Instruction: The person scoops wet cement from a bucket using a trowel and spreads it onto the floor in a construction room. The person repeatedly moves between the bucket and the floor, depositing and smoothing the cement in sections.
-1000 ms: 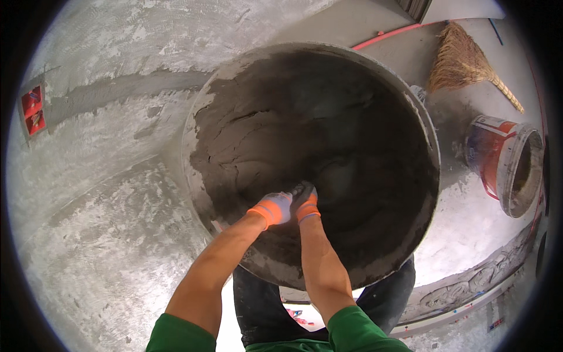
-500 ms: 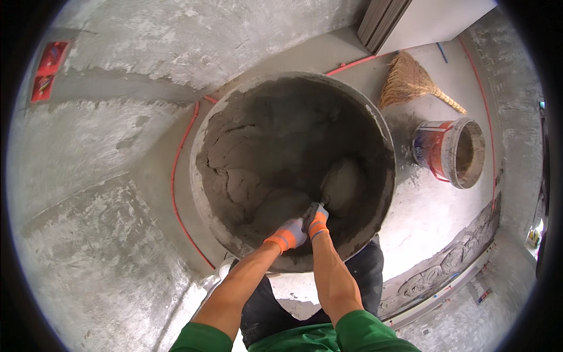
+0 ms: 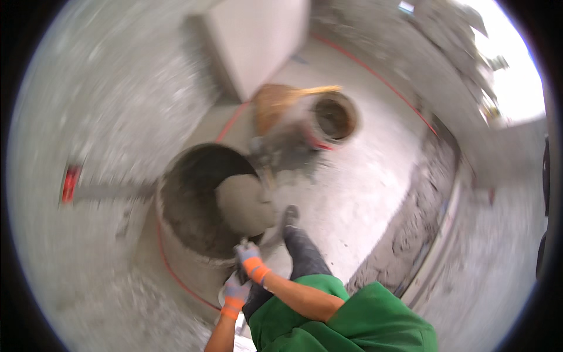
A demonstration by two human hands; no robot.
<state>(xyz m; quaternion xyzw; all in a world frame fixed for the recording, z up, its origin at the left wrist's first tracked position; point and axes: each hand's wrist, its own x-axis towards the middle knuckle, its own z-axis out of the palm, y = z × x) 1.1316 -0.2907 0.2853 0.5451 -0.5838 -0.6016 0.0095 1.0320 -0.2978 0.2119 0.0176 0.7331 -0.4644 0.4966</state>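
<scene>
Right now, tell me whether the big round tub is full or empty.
Neither: the tub looks partly filled. Dark grey mix shows inside, below the rim; blur hides exactly how much.

White light glares at upper right, the floor (image 3: 352, 205) shines pale near center, and motion blur smears the fisheye-curved walls (image 3: 117, 100).

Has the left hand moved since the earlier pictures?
Yes, backward: the left hand was over the tub and is now outside its near rim.
</scene>
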